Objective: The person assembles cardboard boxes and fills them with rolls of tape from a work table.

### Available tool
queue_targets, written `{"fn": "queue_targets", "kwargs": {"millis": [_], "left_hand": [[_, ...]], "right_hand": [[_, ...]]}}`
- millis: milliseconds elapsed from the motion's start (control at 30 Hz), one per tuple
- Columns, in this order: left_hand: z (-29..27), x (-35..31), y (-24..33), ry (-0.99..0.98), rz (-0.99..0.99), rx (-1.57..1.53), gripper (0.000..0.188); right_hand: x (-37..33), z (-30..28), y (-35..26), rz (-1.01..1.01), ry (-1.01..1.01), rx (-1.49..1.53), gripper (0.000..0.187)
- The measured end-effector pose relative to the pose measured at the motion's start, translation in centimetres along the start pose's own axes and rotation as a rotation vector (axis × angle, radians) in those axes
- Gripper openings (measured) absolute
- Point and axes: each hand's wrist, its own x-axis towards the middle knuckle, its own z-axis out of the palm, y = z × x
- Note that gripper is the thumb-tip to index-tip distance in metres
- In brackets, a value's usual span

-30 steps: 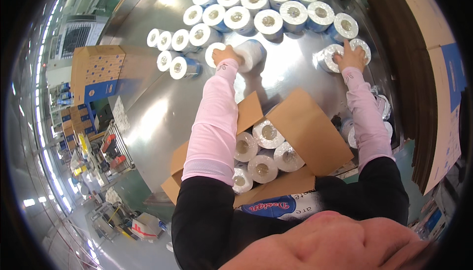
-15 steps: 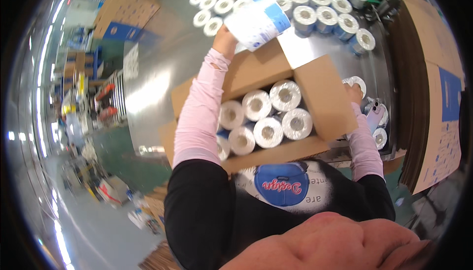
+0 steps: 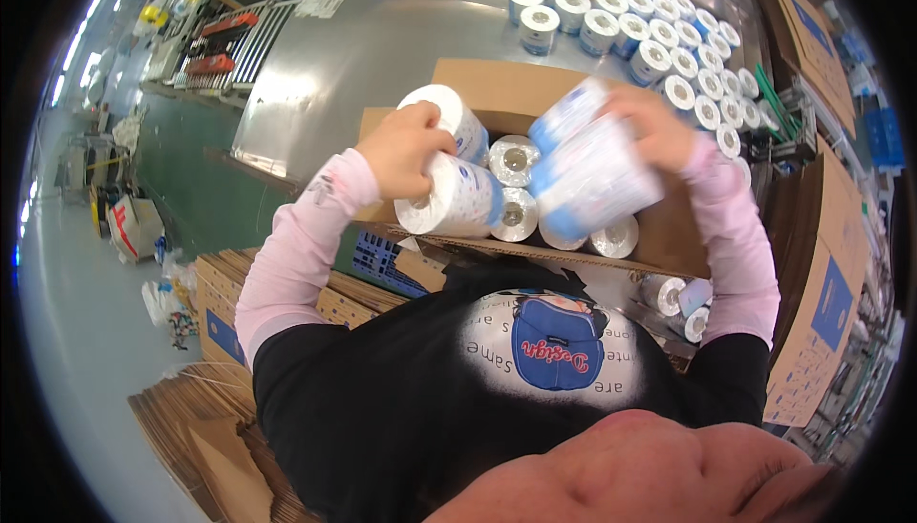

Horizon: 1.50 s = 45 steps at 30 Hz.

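And the left hand (image 3: 406,149) is gripping two wrapped rolls (image 3: 470,198) by their white ends, at the left end of the open carton (image 3: 511,85)! The right hand (image 3: 657,129) is clutching a blurred pair (image 3: 597,179), slanting over the carton's middle. Below, more rolls (image 3: 514,161) are standing inside, while beyond, a crowd of rolls (image 3: 650,62) is covering part of the metal table (image 3: 406,21).

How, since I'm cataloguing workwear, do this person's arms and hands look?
The left hand and right hand are gloveless. Wrinkled pale pink sleeves cover the forearms; the left one bears a small dark marking near the wrist. Black sleeves cover the upper arms.
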Motion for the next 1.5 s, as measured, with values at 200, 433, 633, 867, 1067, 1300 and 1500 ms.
{"fn": "queue_targets", "kwargs": {"millis": [200,433,633,867,1067,1300,1500], "left_hand": [[8.5,1.0,-1.6,0.038,0.126,0.224,0.045],[1.1,6.1,-2.9,-0.17,-0.15,-0.235,0.04],[1.2,19.4,-3.4,0.114,0.07,-0.157,0.039],[8.6,40.9,-6.7,0.141,-0.261,-0.075,0.047],[12.8,48.7,-10.3,0.303,-0.557,-0.077,0.068],[15.2,50.6,-15.2,0.554,-0.862,-0.048,0.087],[16.2,50.8,-23.7,0.272,-0.797,-0.39,0.071]], "right_hand": [[7.0,14.7,0.2,0.073,-0.104,-0.83,0.043],[1.4,9.1,-1.2,-0.042,-0.053,-0.774,0.078],[-12.2,0.5,4.1,0.494,0.287,-0.853,0.077],[-16.7,9.0,16.4,0.409,0.767,0.013,0.055],[-19.2,-8.8,28.6,0.724,0.891,-0.682,0.05],[-14.9,-15.9,37.8,1.256,0.562,-0.947,0.085],[-13.5,-15.7,38.2,1.191,0.501,-1.096,0.082]]}}
